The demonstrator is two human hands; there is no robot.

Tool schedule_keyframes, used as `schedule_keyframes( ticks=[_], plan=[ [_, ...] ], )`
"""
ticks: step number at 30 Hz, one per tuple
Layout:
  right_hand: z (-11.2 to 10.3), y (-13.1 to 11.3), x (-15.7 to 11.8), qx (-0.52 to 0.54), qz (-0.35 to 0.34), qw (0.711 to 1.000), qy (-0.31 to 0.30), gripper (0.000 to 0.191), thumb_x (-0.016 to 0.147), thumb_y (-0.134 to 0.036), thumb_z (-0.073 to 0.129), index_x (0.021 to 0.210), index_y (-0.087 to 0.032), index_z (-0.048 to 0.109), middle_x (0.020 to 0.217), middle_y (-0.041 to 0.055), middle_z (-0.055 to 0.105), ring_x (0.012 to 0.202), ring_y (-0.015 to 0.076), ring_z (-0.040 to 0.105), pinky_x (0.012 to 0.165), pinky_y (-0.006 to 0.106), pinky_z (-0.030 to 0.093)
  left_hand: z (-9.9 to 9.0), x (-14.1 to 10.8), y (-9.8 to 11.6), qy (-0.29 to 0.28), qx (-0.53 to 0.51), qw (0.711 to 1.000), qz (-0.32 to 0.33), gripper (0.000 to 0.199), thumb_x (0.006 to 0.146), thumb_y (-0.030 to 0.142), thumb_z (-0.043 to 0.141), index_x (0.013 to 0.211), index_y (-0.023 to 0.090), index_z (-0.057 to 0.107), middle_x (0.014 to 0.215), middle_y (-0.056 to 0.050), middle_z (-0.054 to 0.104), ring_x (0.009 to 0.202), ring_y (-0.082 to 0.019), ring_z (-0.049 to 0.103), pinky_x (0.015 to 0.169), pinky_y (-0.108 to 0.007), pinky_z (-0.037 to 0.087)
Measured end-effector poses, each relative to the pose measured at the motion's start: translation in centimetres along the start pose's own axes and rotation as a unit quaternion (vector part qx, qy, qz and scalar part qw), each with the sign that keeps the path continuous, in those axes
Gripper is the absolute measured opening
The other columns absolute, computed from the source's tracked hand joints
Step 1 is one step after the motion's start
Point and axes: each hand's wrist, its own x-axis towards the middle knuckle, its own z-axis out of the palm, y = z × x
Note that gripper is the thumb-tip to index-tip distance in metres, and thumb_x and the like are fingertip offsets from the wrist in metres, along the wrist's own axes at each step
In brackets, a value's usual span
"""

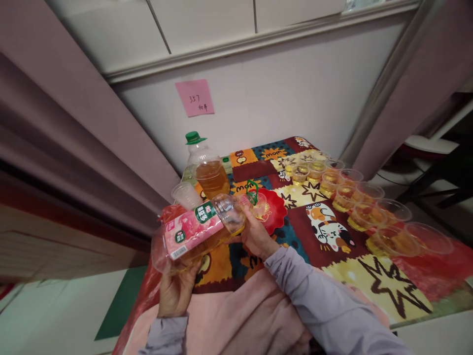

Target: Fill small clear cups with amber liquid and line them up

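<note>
A large clear plastic juice bottle (201, 231) with a pink and green label lies tilted in the air before me, its neck towards the right and some yellowish liquid in its lower side. My left hand (179, 288) supports it from below near the base. Around the neck end, my right hand (254, 234) is closed. A green loop (252, 190) shows at the bottle's neck, just above a red scalloped plate (275, 209). Something clear, perhaps a cup, is over the plate, but its outline is unclear. The bottle's mouth is hard to make out.
A second bottle (212, 177) with a green cap stands behind, partly full of amber liquid. Beside it is a clear plastic cup (185, 195). Several cups of yellow liquid (345, 197) line the table's right side on a patterned mat (258, 170). A wall with a pink note (194, 97) rises behind.
</note>
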Motion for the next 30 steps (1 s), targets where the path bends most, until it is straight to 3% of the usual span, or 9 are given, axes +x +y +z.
schedule_keyframes(
  ticks=[6,14,20,26,30],
  plan=[
    [0.08,-0.05,-0.1,0.0,-0.001,1.0,0.001,0.051,0.121,-0.061,0.04,0.146,-0.03,0.071,0.125,0.0074,0.087,0.1,0.0241,0.086,0.077,0.041,0.076,-0.02,-0.02,-0.14,-0.009,0.015,1.0,0.008,0.052,0.118,0.023,0.039,0.157,0.031,0.073,0.155,-0.014,0.077,0.134,-0.032,0.08,0.106,-0.05,0.069],
    [0.12,-0.08,-0.09,-0.006,-0.002,1.0,0.001,0.05,0.12,-0.062,0.042,0.15,-0.032,0.068,0.129,0.0068,0.087,0.102,0.025,0.087,0.078,0.043,0.076,-0.17,0.05,-0.08,-0.023,0.008,1.0,0.009,0.054,0.119,0.025,0.037,0.165,0.035,0.064,0.154,-0.012,0.078,0.135,-0.031,0.079,0.107,-0.049,0.069],
    [0.26,-0.23,-0.21,-0.002,0.002,1.0,0.001,0.052,0.123,-0.057,0.033,0.151,-0.031,0.068,0.123,0.0075,0.088,0.102,0.0254,0.086,0.078,0.043,0.076,-0.47,-0.04,0.03,-0.002,0.003,1.0,0.003,0.054,0.119,0.024,0.042,0.166,0.036,0.064,0.155,-0.012,0.077,0.137,-0.033,0.078,0.108,-0.051,0.068],
    [0.17,-0.21,-0.16,-0.004,0.0,1.0,-0.002,0.05,0.122,-0.059,0.038,0.151,-0.032,0.068,0.124,0.0068,0.088,0.104,0.0256,0.086,0.08,0.045,0.076,-0.26,-0.09,0.18,-0.01,0.026,1.0,-0.003,0.052,0.118,0.022,0.042,0.161,0.033,0.069,0.158,-0.012,0.074,0.142,-0.035,0.075,0.108,-0.051,0.069],
    [0.16,-0.11,-0.14,-0.007,-0.001,1.0,-0.001,0.052,0.122,-0.059,0.036,0.15,-0.031,0.069,0.125,0.0077,0.088,0.106,0.0268,0.086,0.082,0.047,0.077,-0.12,-0.1,0.15,0.003,0.007,1.0,-0.002,0.055,0.118,0.023,0.043,0.168,0.037,0.063,0.16,-0.011,0.073,0.141,-0.035,0.075,0.11,-0.052,0.068]
  ],
)
